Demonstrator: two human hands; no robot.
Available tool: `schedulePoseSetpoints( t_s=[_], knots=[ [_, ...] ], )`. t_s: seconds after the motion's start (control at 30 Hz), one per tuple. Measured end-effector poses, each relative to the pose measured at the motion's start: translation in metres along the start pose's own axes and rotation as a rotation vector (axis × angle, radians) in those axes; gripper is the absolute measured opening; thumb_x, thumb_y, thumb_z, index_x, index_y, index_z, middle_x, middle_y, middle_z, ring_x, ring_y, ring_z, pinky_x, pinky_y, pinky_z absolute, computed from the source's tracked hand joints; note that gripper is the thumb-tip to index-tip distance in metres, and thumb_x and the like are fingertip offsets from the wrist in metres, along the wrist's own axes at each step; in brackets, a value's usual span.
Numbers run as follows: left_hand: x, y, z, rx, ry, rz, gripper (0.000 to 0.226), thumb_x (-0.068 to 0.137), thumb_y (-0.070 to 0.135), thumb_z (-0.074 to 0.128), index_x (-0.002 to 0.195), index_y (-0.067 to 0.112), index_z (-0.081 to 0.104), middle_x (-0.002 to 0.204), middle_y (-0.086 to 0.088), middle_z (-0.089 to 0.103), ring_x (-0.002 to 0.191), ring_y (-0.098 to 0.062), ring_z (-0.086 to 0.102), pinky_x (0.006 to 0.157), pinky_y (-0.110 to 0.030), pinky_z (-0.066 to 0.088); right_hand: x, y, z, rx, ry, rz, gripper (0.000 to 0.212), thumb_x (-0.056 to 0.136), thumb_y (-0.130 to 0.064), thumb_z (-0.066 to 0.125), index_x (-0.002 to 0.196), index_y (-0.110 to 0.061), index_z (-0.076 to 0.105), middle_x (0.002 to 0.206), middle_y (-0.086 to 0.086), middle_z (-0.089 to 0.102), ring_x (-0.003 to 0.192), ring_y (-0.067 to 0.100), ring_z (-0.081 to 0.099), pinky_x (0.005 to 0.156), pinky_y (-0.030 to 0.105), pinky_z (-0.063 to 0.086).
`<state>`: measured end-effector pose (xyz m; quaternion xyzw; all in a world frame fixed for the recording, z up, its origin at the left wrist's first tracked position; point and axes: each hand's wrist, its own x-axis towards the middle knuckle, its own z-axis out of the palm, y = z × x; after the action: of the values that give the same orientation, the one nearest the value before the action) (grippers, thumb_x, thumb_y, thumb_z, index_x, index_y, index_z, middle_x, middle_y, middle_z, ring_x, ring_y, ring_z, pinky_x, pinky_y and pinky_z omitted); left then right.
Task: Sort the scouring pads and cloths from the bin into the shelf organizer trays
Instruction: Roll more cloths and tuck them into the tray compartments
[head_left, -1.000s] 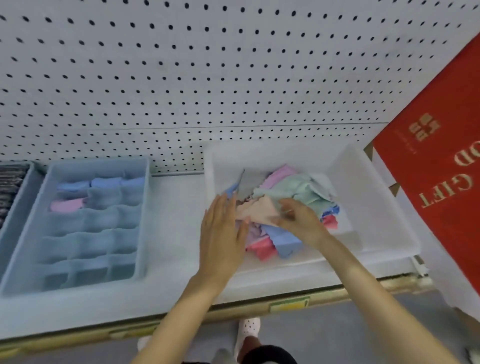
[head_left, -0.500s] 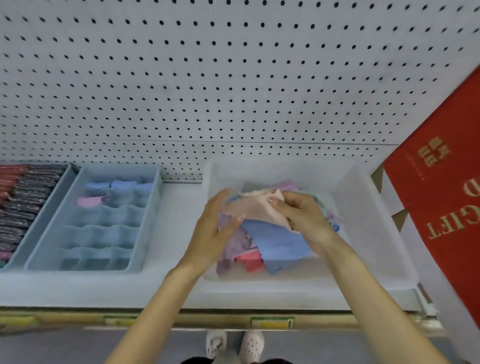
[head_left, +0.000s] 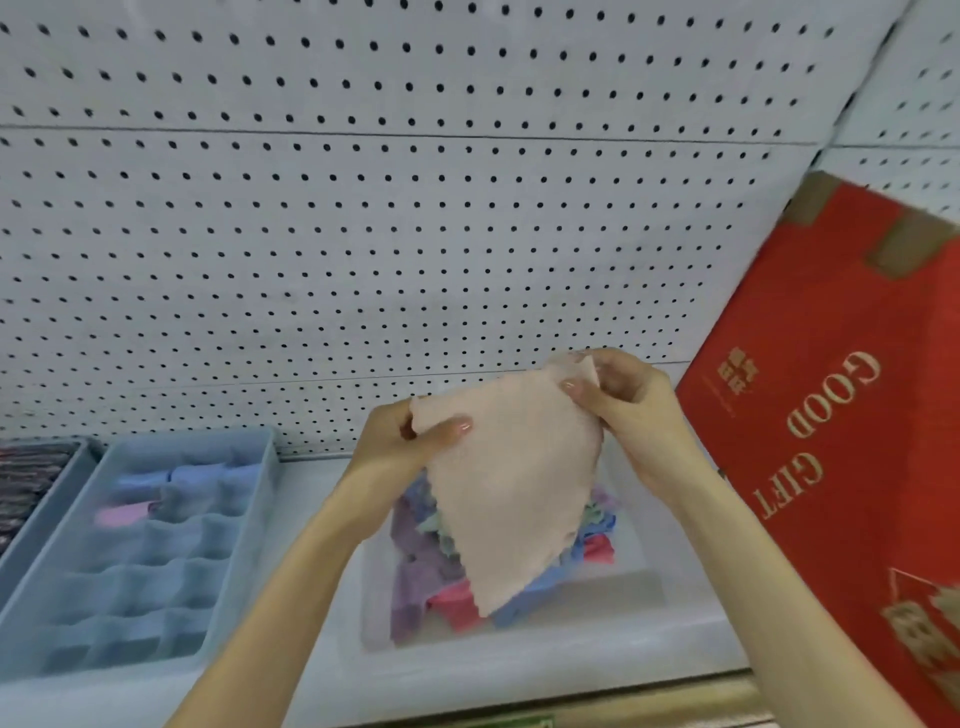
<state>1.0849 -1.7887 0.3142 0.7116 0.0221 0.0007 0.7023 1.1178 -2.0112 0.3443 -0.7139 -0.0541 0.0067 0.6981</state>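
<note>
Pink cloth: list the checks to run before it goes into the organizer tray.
1. Left hand pinches one top corner of the pink cloth: ok.
2. Right hand pinches the other top corner: ok.
3. Cloth folded for a compartment: not ok, hangs spread open.
4. Organizer tray has free compartments: ok, front rows look empty.
5. Cloth's lower tip free of the pile in the bin: cannot tell.

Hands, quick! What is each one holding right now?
Left hand: pinches a corner of the pink cloth.
Right hand: pinches another corner of it.
</note>
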Motion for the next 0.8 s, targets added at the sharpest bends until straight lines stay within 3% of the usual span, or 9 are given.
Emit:
schedulePoseSetpoints(
  t_s=[0.13, 0.2, 0.27, 0.43, 0.5, 0.6, 0.7, 0.73, 0.8],
  knots=[
    [-0.002, 0.008, -0.005, -0.050, 0.017, 0.057, 0.012, 0.087, 0.011, 0.067, 0.082, 0.000, 0.070, 0.077, -0.005, 0.070, 0.071, -0.016, 0.063, 0.067, -0.029, 0.050, -0.006, -0.007, -0.006, -0.230, -0.161, -0.066, 0.048, 0.086, -0.003, 0.068, 0.121, -0.035, 0.062, 0.099, 0.001, 0.061, 0.084, 0.014, 0.061, 0.077, 0.027, 0.052],
    [-0.003, 0.017, -0.007, -0.045, 0.008, 0.113, 0.012, 0.088, 0.009, 0.064, 0.080, 0.006, 0.071, 0.076, -0.005, 0.069, 0.070, -0.015, 0.062, 0.066, -0.025, 0.050, -0.008, -0.014, -0.007, -0.307, -0.294, -0.035, 0.046, 0.085, -0.003, 0.068, 0.117, -0.035, 0.065, 0.116, -0.014, 0.063, 0.101, 0.003, 0.061, 0.086, 0.021, 0.051],
    [-0.004, 0.025, -0.009, -0.037, 0.009, 0.145, 0.011, 0.088, 0.009, 0.064, 0.080, 0.007, 0.072, 0.075, -0.006, 0.069, 0.069, -0.015, 0.062, 0.065, -0.025, 0.051, -0.006, -0.017, -0.006, -0.433, -0.424, 0.040, 0.038, 0.083, -0.005, 0.070, 0.112, -0.031, 0.069, 0.118, -0.016, 0.064, 0.104, 0.000, 0.061, 0.089, 0.022, 0.051],
    [-0.002, 0.029, -0.022, 0.062, 0.013, 0.182, 0.027, 0.089, 0.011, 0.065, 0.078, -0.013, 0.060, 0.067, -0.012, 0.049, 0.065, -0.019, 0.045, 0.064, -0.031, 0.036, -0.002, -0.015, 0.001, -0.542, -0.458, 0.154, 0.011, 0.076, -0.008, 0.078, 0.084, -0.005, 0.071, 0.081, 0.006, 0.065, 0.059, 0.013, 0.060, 0.062, 0.024, 0.050],
    [-0.003, 0.031, -0.029, 0.085, 0.026, 0.197, 0.024, 0.089, 0.011, 0.065, 0.075, -0.008, 0.062, 0.064, -0.010, 0.049, 0.063, -0.017, 0.044, 0.061, -0.028, 0.036, -0.001, -0.010, 0.001, -0.608, -0.445, 0.153, 0.026, 0.073, -0.015, 0.082, 0.066, -0.002, 0.061, 0.064, 0.004, 0.055, 0.056, 0.013, 0.050, 0.059, 0.021, 0.040],
    [-0.001, 0.030, -0.042, 0.067, 0.069, 0.194, 0.026, 0.090, 0.011, 0.064, 0.077, -0.011, 0.062, 0.065, -0.011, 0.051, 0.061, -0.016, 0.045, 0.057, -0.023, 0.039, -0.001, 0.001, 0.001, -0.730, -0.386, 0.116, 0.028, 0.067, -0.022, 0.086, 0.062, -0.016, 0.060, 0.086, -0.007, 0.054, 0.076, 0.008, 0.049, 0.069, 0.014, 0.036],
    [0.004, 0.025, -0.053, 0.065, 0.063, 0.168, 0.038, 0.093, 0.021, 0.063, 0.082, -0.015, 0.056, 0.072, -0.015, 0.049, 0.067, -0.022, 0.043, 0.065, -0.033, 0.036, -0.003, 0.013, 0.002, -0.840, -0.385, 0.074, 0.027, 0.070, -0.030, 0.084, 0.062, -0.023, 0.059, 0.114, -0.014, 0.050, 0.107, 0.002, 0.043, 0.084, 0.013, 0.031],
    [0.006, 0.023, -0.055, 0.080, 0.064, 0.146, 0.040, 0.094, 0.025, 0.061, 0.082, -0.013, 0.057, 0.073, -0.015, 0.049, 0.068, -0.023, 0.043, 0.067, -0.034, 0.035, -0.004, 0.014, 0.003, -0.816, -0.371, 0.093, 0.032, 0.073, -0.031, 0.082, 0.061, -0.017, 0.055, 0.110, -0.012, 0.053, 0.103, 0.002, 0.047, 0.082, 0.012, 0.032],
    [0.011, 0.018, -0.056, 0.125, 0.117, 0.096, 0.041, 0.097, 0.028, 0.057, 0.075, -0.006, 0.051, 0.068, -0.010, 0.041, 0.065, -0.019, 0.037, 0.065, -0.032, 0.028, -0.007, 0.012, 0.007, -0.698, -0.364, 0.157, 0.046, 0.080, -0.029, 0.077, 0.060, -0.009, 0.041, 0.075, 0.000, 0.052, 0.066, 0.007, 0.047, 0.062, 0.015, 0.033]
  ],
)
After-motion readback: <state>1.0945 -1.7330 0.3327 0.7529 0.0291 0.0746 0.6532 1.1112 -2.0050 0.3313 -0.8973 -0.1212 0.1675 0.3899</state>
